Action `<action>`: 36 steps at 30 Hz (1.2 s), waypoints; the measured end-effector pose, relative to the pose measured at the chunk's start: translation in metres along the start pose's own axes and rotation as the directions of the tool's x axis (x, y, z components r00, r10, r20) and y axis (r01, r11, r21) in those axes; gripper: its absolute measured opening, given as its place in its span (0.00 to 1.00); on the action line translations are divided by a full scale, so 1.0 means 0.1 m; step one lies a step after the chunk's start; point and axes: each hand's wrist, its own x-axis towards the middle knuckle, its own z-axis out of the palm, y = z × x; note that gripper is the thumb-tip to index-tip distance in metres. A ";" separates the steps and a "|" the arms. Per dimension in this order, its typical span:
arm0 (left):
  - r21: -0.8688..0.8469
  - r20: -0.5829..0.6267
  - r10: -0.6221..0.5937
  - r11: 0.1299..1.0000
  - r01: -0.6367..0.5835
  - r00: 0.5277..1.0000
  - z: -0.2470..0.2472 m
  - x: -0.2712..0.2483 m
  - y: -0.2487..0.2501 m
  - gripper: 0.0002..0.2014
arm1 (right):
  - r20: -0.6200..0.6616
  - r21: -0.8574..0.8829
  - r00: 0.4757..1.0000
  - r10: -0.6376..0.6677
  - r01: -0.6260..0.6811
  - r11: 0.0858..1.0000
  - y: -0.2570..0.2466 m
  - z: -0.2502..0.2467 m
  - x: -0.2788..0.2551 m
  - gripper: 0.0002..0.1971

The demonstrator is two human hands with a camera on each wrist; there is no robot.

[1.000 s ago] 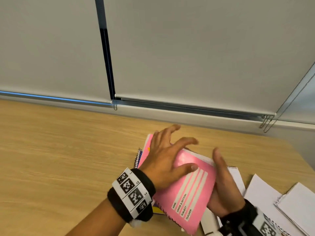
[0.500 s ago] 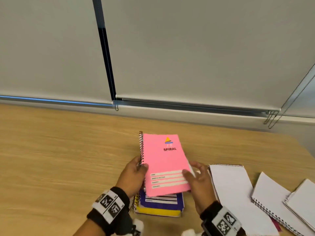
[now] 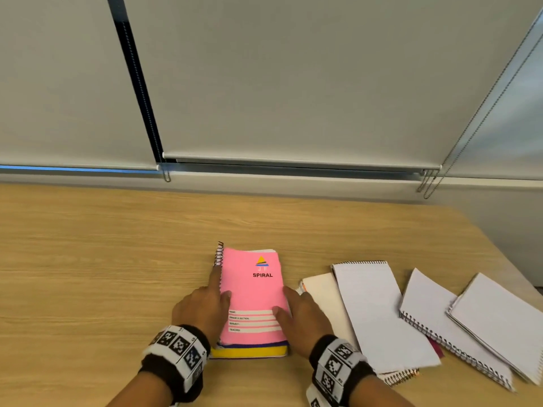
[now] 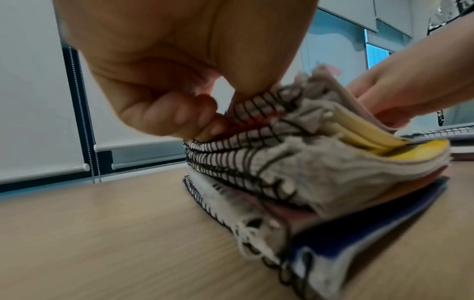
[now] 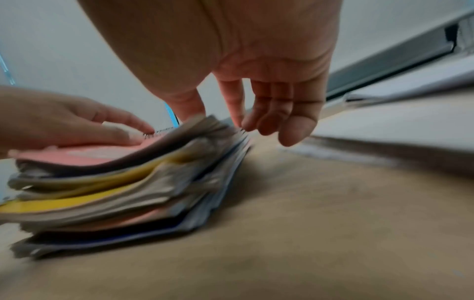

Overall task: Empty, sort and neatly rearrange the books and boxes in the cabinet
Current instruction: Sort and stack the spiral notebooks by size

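Note:
A pink spiral notebook point(image 3: 252, 292) lies on top of a stack of notebooks point(image 3: 249, 351) with purple and yellow covers, on the wooden table point(image 3: 102, 259). My left hand point(image 3: 211, 295) is at the stack's spiral side. Its thumb lies on the pink cover, the index finger points along the coils, and the other fingers point(image 4: 179, 115) curl in against the top coils point(image 4: 259, 105). My right hand point(image 3: 293, 304) is at the opposite edge, thumb on the pink cover point(image 5: 84, 152). Its other fingers point(image 5: 269, 117) hang loosely straight beside the page edges.
Several notebooks lie white side up to the right of the stack: a cream one point(image 3: 323, 301), a large one point(image 3: 379, 312) and two more point(image 3: 440, 324) point(image 3: 499, 318) by the table's right edge. Roller blinds point(image 3: 293, 83) with bead chains point(image 3: 426, 183) hang behind.
The pink notebook, held tilted in both hands a second ago, now lies flat on the stack. Both hands have settled against the stack's left and right sides.

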 end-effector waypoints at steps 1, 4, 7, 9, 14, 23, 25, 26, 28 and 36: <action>0.014 0.004 -0.014 1.000 0.014 1.000 0.00 0.01 -0.01 0.29 | -0.060 -0.056 0.998 0.006 -0.009 0.998 0.06 -0.07 -0.01 0.26; 0.087 -0.060 -0.025 0.996 0.030 0.998 -0.01 0.01 0.01 0.32 | -0.219 -0.265 0.968 0.124 -0.181 0.947 0.40 -0.35 -0.04 0.32; 0.076 -0.134 0.045 0.997 -0.035 0.990 0.00 0.00 0.17 0.33 | -0.170 -0.349 0.937 0.305 -0.347 0.871 0.73 -0.53 -0.03 0.38; 0.044 -0.172 0.114 0.993 -0.108 0.979 0.00 -0.03 0.31 0.31 | -0.127 -0.367 0.943 0.308 -0.333 0.869 0.82 -0.57 0.01 0.33; -0.021 -0.152 0.230 0.972 -0.236 0.961 -0.03 -0.10 0.61 0.26 | -0.052 -0.497 0.984 0.172 -0.175 0.850 0.73 -0.73 0.07 0.15; -0.176 -0.033 0.328 0.928 -0.328 0.944 0.02 -0.09 1.08 0.19 | -0.067 -0.517 0.982 0.176 -0.185 0.836 0.90 -0.70 -0.14 0.29; -0.187 -0.017 0.342 0.922 -0.339 0.939 0.06 -0.11 1.14 0.19 | -0.033 -0.556 0.991 0.128 -0.124 0.822 0.91 -0.66 -0.17 0.21; -0.193 -0.004 0.346 0.920 -0.341 0.938 0.09 -0.12 1.17 0.18 | -0.005 -0.602 0.995 0.099 -0.082 0.794 0.90 -0.66 -0.19 0.16; -0.209 0.023 0.350 0.918 -0.338 0.936 0.13 -0.14 1.19 0.18 | 0.042 -0.660 0.997 0.058 -0.016 0.751 0.82 -0.68 -0.22 0.14; -0.438 -0.007 0.323 0.850 -0.294 0.946 0.03 0.00 1.28 0.14 | -0.061 -0.589 0.997 -0.042 -0.002 0.808 0.51 -1.13 -0.57 0.08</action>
